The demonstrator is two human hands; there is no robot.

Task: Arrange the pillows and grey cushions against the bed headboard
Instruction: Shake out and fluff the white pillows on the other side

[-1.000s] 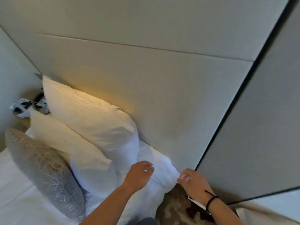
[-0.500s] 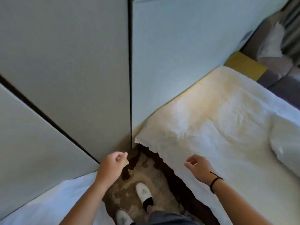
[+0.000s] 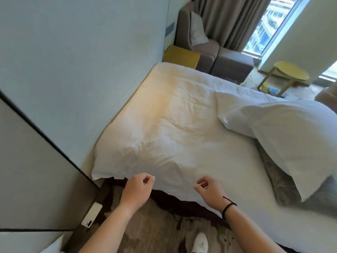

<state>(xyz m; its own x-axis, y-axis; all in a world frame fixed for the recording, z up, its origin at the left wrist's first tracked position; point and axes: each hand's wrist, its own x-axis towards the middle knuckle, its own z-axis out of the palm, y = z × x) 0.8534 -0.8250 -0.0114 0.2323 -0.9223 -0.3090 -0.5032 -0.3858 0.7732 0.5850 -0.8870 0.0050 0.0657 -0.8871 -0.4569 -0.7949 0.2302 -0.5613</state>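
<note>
A second bed [image 3: 169, 136] with a rumpled white duvet lies in front of me, its head end against the pale padded headboard [image 3: 73, 70] on the left. Two white pillows lie flat toward the right: a large one [image 3: 295, 143] overlapping a smaller one [image 3: 235, 114]. A grey patterned cushion [image 3: 280, 181] pokes out from under the large pillow. My left hand [image 3: 136, 190] and my right hand [image 3: 209, 192] hover over the bed's near edge, fingers loosely curled, holding nothing. Both are well left of the pillows.
A white phone [image 3: 91, 214] rests on a dark ledge by the wall at lower left. Patterned carpet [image 3: 155, 230] and my white slipper [image 3: 200, 243] are below. Beyond the bed stand a grey armchair [image 3: 204, 44], a yellow bedside unit [image 3: 180, 55] and a round yellow table [image 3: 290, 73].
My view has swung right from the first bed's stacked pillows to this second bed. Both hands let go of the white pillow and now hang empty over the near edge.
</note>
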